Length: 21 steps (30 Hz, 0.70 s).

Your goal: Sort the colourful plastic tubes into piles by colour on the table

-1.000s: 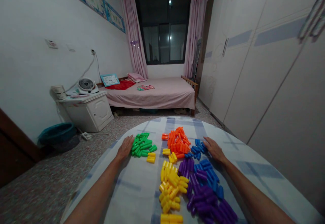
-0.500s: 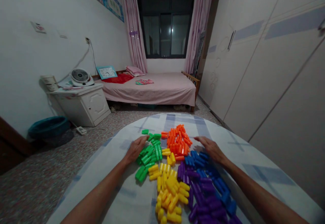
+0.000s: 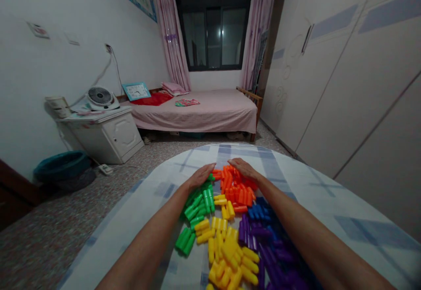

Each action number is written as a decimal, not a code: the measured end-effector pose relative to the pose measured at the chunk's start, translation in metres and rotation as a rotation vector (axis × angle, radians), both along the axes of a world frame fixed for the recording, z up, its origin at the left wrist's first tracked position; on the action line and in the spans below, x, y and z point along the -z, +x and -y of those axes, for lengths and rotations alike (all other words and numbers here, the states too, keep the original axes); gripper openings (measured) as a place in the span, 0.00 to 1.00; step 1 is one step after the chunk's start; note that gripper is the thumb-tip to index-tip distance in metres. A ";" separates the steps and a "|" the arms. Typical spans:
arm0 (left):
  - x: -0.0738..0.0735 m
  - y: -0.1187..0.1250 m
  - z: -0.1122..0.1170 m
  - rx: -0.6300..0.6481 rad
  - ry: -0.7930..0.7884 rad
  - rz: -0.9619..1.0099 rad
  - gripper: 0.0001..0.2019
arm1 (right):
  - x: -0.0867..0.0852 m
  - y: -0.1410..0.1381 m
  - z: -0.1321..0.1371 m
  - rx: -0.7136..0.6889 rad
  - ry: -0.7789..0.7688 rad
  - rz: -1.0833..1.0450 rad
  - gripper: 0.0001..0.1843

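A heap of small plastic pegs lies on a table covered by a white and blue checked cloth (image 3: 158,193). The green pegs (image 3: 197,206) sit at the left, the orange pegs (image 3: 237,189) at the far middle, the yellow pegs (image 3: 226,250) near me, and the blue pegs (image 3: 259,213) and purple pegs (image 3: 263,246) at the right. My left hand (image 3: 199,177) lies flat, fingers stretched, on the far edge of the green pegs. My right hand (image 3: 245,169) lies flat, fingers out, over the far edge of the orange pegs. The two hands' fingertips are close together.
Beyond the table stands a bed with a pink cover (image 3: 204,112) under a dark window (image 3: 212,20). A white cabinet (image 3: 105,134) with a fan (image 3: 98,97) stands at the left, a teal basin (image 3: 61,165) on the floor beside it. White wardrobe doors (image 3: 345,84) line the right.
Both hands have swept inward from the outer sides of the pegs to the far middle. The green pile has been pushed toward the yellow and orange ones. The camera has tilted down.
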<state>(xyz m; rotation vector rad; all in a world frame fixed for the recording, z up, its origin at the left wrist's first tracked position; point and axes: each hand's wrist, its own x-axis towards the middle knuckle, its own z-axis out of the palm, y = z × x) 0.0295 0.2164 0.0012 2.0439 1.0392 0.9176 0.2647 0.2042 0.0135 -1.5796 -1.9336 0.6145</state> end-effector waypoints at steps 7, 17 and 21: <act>-0.024 0.028 0.039 0.259 -0.183 0.035 0.26 | -0.022 -0.011 0.046 -0.126 -0.052 0.002 0.26; -0.066 0.026 0.151 0.300 -0.008 -0.035 0.22 | -0.057 -0.013 0.173 -0.322 0.188 -0.081 0.17; -0.064 0.004 0.210 0.206 0.201 -0.093 0.20 | -0.080 -0.016 0.251 -0.256 0.395 0.085 0.17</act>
